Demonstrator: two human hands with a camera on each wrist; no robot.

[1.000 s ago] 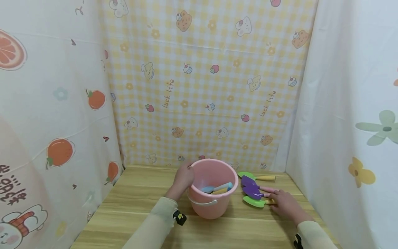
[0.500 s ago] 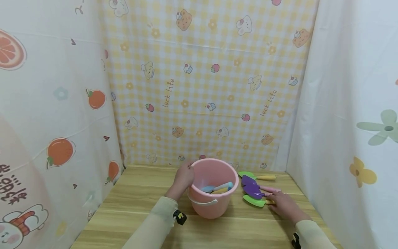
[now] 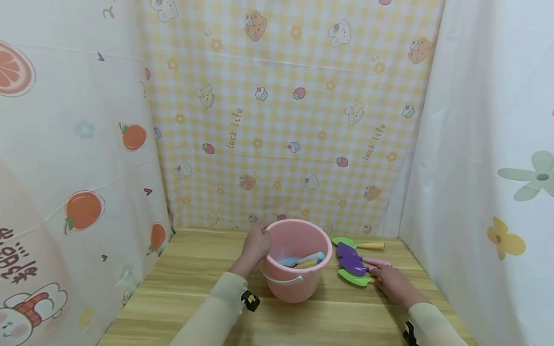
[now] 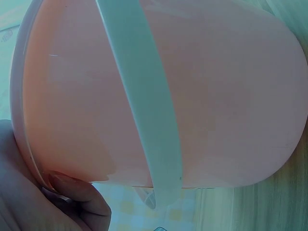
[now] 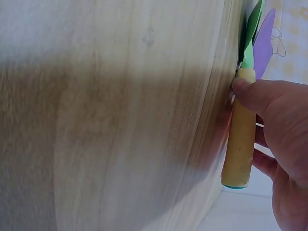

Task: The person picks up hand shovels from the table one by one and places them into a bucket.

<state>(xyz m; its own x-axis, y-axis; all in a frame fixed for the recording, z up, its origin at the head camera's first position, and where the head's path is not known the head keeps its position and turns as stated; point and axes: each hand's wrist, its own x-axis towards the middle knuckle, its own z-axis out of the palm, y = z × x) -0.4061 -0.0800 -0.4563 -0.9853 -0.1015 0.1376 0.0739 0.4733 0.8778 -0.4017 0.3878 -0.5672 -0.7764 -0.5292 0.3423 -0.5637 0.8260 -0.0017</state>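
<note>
A pink bucket stands on the wooden table; its pale handle hangs down the side. My left hand grips the bucket's left rim, thumb pressed under the lip. Inside lie a blue toy tool and a yellow-handled one. Right of the bucket lie toy shovels: a near green one, two purple ones, and a far green one. My right hand pinches the near green shovel's yellow handle, which still lies on the table.
Printed cloth walls enclose the table on the left, back and right. Bare wood lies in front of and left of the bucket. The shovels sit close to the right cloth wall.
Almost nothing has moved. My right hand has edged slightly left and closed on the near green shovel's handle; my left hand keeps its hold on the bucket rim.
</note>
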